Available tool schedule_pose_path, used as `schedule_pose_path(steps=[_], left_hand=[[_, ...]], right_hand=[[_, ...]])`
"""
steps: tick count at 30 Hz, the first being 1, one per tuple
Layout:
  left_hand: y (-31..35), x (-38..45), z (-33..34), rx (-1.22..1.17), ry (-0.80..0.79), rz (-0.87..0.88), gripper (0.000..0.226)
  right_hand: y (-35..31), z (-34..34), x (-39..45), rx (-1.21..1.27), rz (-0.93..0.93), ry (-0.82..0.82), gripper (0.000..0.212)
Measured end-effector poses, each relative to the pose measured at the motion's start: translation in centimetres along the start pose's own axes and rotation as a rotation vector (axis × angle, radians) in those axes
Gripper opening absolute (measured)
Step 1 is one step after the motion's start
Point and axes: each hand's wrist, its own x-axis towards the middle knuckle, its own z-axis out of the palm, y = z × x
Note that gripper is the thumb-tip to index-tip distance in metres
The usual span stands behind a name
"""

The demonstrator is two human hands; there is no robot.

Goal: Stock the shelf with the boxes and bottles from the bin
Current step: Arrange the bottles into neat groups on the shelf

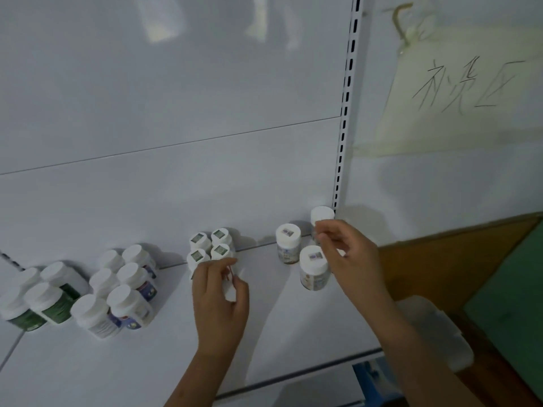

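Note:
On the white shelf (279,333) stand groups of white-capped bottles. My left hand (219,301) grips a small white bottle (229,289) in front of a cluster of small bottles with green stickers on their caps (210,245). My right hand (349,257) holds a white-capped bottle (321,215) at the back right corner of the shelf, next to two bottles with stickered caps (289,242) (313,267). The bin is mostly hidden.
Green-labelled bottles (44,301) and blue-labelled bottles (126,286) stand at the left. A slotted upright (345,113) ends the shelf bay on the right. Handwritten paper (458,92) hangs on the wall. A white container (435,327) sits below my right arm.

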Motion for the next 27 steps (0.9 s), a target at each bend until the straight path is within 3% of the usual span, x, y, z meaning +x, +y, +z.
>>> schedule_pose_path(steps=[3, 5, 10, 12, 15, 18, 23, 27], left_hand=[[1.8, 0.5, 1.6, -0.035, -0.165, 0.039, 0.026], [2.7, 0.7, 3.0, -0.057, -0.309, 0.060, 0.039], [2.9, -0.9, 7.3, -0.039, -0.562, 0.000, 0.104], [2.7, -1.5, 8.9, -0.019, -0.592, -0.064, 0.115], [2.5, -1.2, 10.6, -0.067, -0.599, -0.227, 0.116], [1.9, -0.1, 11.8, -0.096, -0.625, -0.270, 0.106], [0.0, 1.7, 12.8, -0.165, -0.626, -0.222, 0.068], [-0.6, 2.4, 13.4, -0.222, -0.692, -0.177, 0.068]], right_hand=[[0.8, -2.2, 0.3, -0.084, -0.007, 0.141, 0.022], [2.2, -3.3, 0.5, -0.165, 0.030, 0.186, 0.031], [6.1, -3.6, 0.1, -0.158, 0.298, -0.028, 0.060], [7.3, -3.0, -0.5, -0.101, 0.347, -0.123, 0.063], [8.8, -2.1, -0.8, -0.049, 0.347, -0.170, 0.059], [9.2, -1.8, -0.1, -0.087, 0.318, -0.215, 0.062], [9.4, -1.6, 1.8, -0.212, 0.302, -0.328, 0.066], [9.7, -1.0, 2.7, -0.280, 0.268, -0.350, 0.067]])
